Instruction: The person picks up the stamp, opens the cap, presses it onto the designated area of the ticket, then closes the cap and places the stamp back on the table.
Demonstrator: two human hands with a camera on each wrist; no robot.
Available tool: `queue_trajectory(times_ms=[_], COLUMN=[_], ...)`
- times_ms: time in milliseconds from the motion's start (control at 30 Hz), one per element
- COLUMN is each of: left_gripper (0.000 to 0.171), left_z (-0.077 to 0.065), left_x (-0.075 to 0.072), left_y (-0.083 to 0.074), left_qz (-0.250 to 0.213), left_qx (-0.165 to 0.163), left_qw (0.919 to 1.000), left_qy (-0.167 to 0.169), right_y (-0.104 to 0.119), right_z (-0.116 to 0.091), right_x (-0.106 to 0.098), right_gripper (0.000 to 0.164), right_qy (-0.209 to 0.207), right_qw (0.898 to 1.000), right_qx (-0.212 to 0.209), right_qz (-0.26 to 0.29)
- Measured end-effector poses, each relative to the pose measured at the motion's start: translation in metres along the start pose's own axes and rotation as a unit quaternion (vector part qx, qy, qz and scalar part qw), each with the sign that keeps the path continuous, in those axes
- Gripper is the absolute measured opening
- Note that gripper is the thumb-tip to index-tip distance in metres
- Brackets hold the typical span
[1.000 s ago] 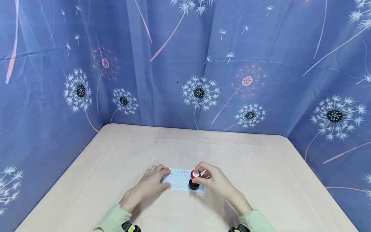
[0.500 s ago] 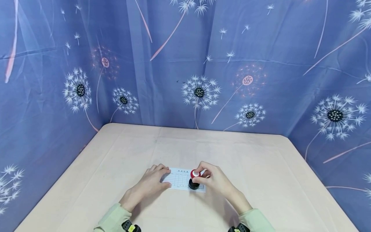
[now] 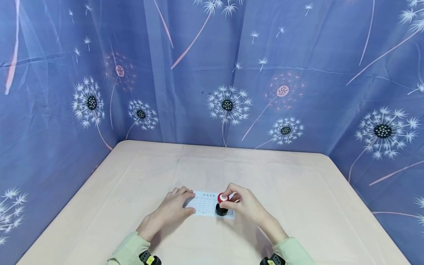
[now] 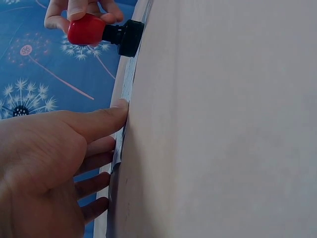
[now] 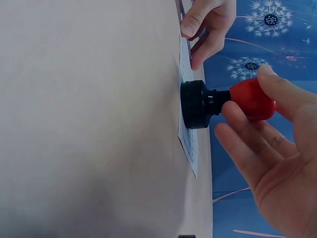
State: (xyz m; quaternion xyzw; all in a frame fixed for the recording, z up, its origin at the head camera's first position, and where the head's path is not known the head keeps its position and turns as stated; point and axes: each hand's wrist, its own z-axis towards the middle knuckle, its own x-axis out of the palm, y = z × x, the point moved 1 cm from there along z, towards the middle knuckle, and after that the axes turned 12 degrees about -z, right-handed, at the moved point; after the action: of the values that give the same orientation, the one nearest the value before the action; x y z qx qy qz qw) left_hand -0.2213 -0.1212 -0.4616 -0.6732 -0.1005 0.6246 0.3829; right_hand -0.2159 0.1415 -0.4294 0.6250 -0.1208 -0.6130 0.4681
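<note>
A printed paper form (image 3: 204, 203) with a table grid lies flat on the table. On its right part stands a hand stamp (image 5: 194, 105), with a round black base and a red knob handle whose top is white. My right hand (image 3: 248, 208) grips the red knob between thumb and fingers, and the base sits against the paper. My left hand (image 3: 167, 212) rests at the form's left end, thumb and fingertips spread along it and pressing it down. In the left wrist view, the thumb (image 4: 106, 120) touches the paper's near edge.
A pale cloth-covered table (image 3: 265, 173) surrounds the form on all sides. Behind it and at both sides hangs a blue curtain (image 3: 198, 110) with a dandelion print. Both wrists carry black straps under light green sleeves (image 3: 130, 248).
</note>
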Motion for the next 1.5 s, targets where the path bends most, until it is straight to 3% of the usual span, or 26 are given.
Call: queue_trajectory(times_ms=[433,833,1500], left_gripper=[0.054,0.053,0.052], left_z=[0.0008,0.0001,0.0005], left_x=[-0.0005,0.0000,0.0012], left_y=[-0.0006,0.0015,0.0021], left_qz=[-0.001,-0.006,-0.008], left_qx=[-0.002,-0.003,-0.002], left_qw=[1.0000,1.0000,1.0000], left_qy=[0.000,-0.002,-0.004], right_y=[-0.0026,-0.0013,-0.0035], right_z=[0.0024,0.0027,0.0025], right_x=[-0.0017,-0.0008,-0.0008], right_gripper=[0.032,0.027,0.027], right_qy=[0.008,0.018,0.025], right_qw=[1.000,1.000,0.999], right_qx=[-0.011,0.018,0.012], right_qz=[-0.004,0.014,0.019])
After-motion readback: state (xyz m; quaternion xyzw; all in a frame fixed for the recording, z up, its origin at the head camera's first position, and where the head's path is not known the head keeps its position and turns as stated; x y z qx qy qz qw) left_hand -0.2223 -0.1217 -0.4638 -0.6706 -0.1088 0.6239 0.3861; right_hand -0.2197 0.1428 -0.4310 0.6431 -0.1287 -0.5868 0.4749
